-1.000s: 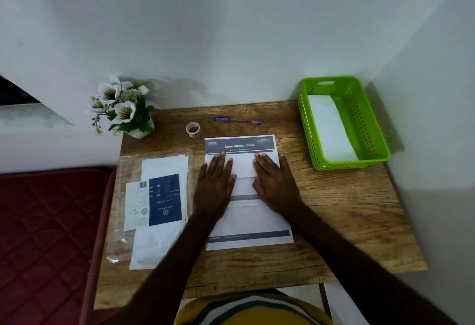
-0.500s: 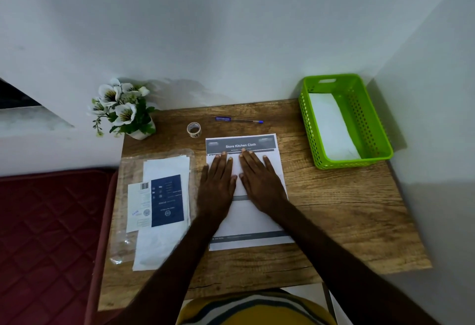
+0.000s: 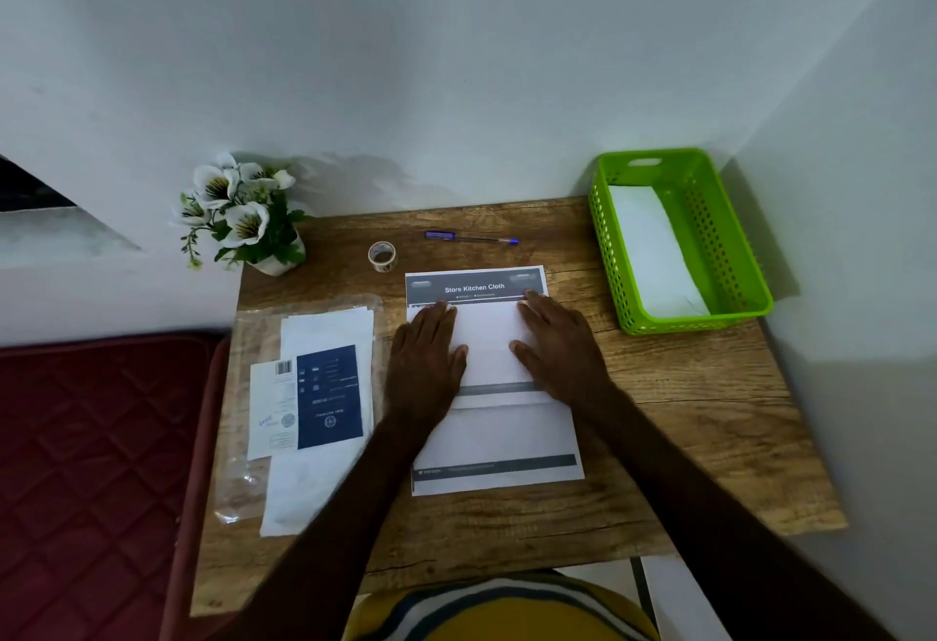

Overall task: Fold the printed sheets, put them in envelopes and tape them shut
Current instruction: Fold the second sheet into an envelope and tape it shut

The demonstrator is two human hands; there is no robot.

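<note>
Plainly, on the wooden table (image 3: 684, 437), the left hand (image 3: 423, 366) and the right hand (image 3: 557, 351) both lie flat, fingers straight, pressing a folded printed sheet (image 3: 487, 331) atop the unfolded stack (image 3: 499, 442). Uneven pressure could skew the crease or drag the sheet beneath. Left to right: one flower pot (image 3: 243, 214), one packet of envelopes (image 3: 314, 407), one tape roll (image 3: 382, 255), one pen (image 3: 471, 237), one green basket (image 3: 735, 245).

Bare forearms, yellow (striped) garment (image 3: 507, 610)
</note>
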